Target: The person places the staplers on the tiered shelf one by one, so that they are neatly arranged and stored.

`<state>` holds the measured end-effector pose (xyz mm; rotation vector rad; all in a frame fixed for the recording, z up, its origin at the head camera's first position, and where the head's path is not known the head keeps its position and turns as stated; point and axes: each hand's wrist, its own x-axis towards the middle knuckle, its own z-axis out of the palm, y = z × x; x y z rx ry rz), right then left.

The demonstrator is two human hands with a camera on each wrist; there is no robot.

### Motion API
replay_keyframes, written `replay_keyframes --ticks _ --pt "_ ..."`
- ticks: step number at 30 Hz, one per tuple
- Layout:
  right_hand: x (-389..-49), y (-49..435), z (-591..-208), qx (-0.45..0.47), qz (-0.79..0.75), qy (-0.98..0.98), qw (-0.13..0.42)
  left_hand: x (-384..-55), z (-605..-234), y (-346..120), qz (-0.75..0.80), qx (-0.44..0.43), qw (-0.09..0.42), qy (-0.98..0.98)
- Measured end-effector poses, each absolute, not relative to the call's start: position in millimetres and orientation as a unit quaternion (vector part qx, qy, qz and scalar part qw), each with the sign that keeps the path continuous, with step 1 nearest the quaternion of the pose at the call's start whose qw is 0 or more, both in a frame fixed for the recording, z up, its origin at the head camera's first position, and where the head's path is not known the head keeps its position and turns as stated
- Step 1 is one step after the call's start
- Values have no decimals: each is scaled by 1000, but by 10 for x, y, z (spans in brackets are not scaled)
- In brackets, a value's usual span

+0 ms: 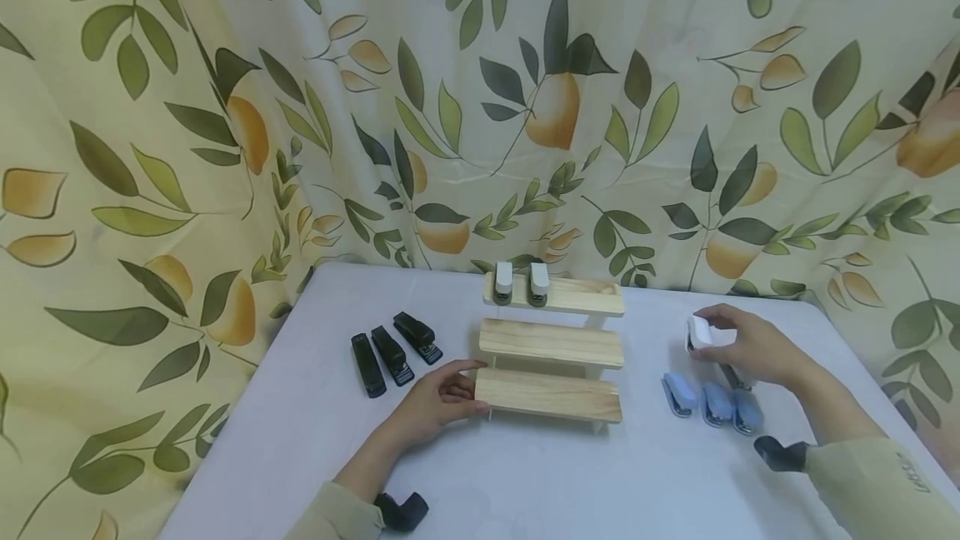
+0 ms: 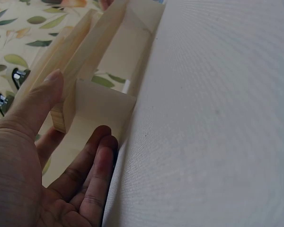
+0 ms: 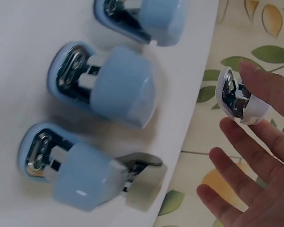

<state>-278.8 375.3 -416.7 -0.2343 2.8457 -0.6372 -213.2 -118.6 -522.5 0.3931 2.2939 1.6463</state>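
Observation:
At the right, my right hand (image 1: 753, 344) pinches a small white stapler (image 1: 699, 332) between thumb and fingers, above the table. The right wrist view shows this white stapler (image 3: 236, 97) with its metal mouth facing the camera. Below that hand stand blue staplers (image 1: 717, 403), and a pale stapler (image 3: 146, 187) sits behind one of them. My left hand (image 1: 442, 398) grips the left end of the lowest plank of a three-step wooden rack (image 1: 547, 394), thumb and a finger on opposite faces of the plank (image 2: 61, 111). Two white staplers (image 1: 503, 283) stand on the top step.
Three black staplers (image 1: 387, 354) lie on the white-covered table (image 1: 570, 482), left of the rack. A curtain (image 1: 480, 107) with leaves and fruit hangs behind the table and along its left side.

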Motion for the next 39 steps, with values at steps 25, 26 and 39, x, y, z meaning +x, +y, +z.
replay_keyframes --ticks 25,26,39 --pt "-2731 3215 -3725 -129 -242 960 56 -2131 -5245 -1182 573 137 144 795" --pt "-2727 3199 -3707 -130 -244 959 55 -2130 -5245 -1184 573 137 144 795" --pt "-2714 3015 -3536 -150 -252 955 35 -2129 -5244 -1187 568 139 141 799"
